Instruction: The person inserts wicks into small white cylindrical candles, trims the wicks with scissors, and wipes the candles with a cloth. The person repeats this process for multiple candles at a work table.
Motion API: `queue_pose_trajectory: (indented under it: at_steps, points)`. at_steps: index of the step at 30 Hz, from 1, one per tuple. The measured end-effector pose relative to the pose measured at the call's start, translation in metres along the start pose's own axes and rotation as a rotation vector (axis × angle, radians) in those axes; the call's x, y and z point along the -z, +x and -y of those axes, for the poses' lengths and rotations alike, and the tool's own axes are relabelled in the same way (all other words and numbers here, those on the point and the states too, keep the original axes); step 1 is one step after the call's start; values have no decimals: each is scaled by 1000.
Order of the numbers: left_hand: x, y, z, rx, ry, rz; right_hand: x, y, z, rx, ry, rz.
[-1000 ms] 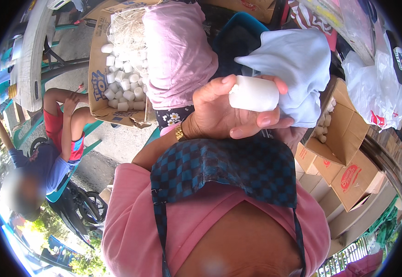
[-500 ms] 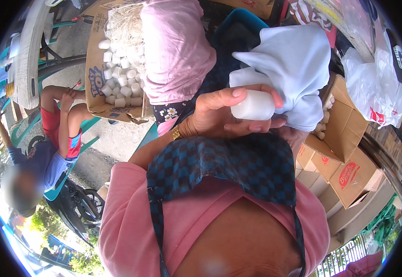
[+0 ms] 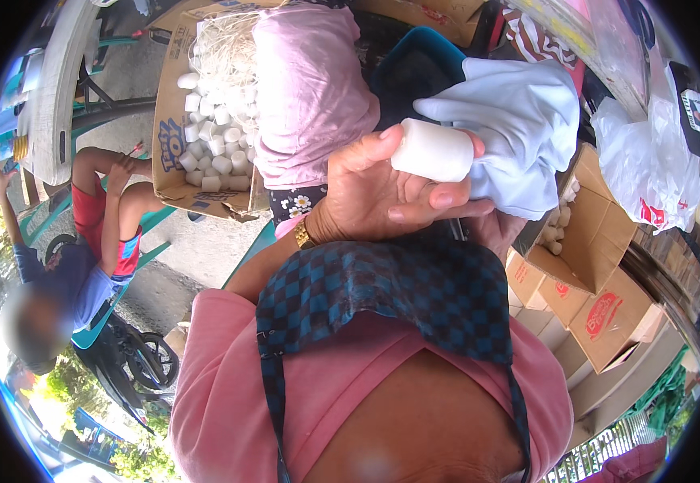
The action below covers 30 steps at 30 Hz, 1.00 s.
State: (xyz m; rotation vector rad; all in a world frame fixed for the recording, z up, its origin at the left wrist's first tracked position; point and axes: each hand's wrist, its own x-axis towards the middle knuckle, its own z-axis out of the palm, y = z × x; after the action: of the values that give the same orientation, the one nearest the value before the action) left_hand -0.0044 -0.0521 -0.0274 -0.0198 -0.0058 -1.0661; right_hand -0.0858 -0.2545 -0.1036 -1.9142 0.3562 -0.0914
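My left hand, with a gold-coloured watch at its wrist, is closed round a short white cylinder that looks like a wax candle. Thumb and fingertips grip its two ends above the lap. My right hand is mostly hidden below the left fingers, beside the light blue cloth; its fingers cannot be made out. Many similar white candles fill a cardboard box on the left, with pale thin strands heaped on top.
A pink cloth lies next to that box. Beyond it stands a dark teal tub. On the right, an open cardboard box holds more white pieces, near a white plastic bag. A seated person is at the left.
My left hand has moved slightly up and left and turned the white candle, so it now slants and shows more of its side. The left palm is more open to view.
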Motion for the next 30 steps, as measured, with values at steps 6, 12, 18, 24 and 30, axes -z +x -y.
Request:
queue_pose_trajectory:
  at_steps: [6, 12, 18, 24, 30]
  points:
    - [2, 5, 3, -36, 63, 90, 7, -12, -1, 53, -130, -2]
    - [-1, -7, 5, 19, 301, -120, 13, -14, -5, 103, -224, 5]
    - [-5, -6, 10, 46, 380, -216, 15, -16, -7, 150, -295, 34]
    - [7, 12, 7, -34, -14, 39, 20, -15, -8, 178, -404, 33]
    - [19, -1, 6, -7, 209, -38, 21, -21, -21, 255, -522, 138]
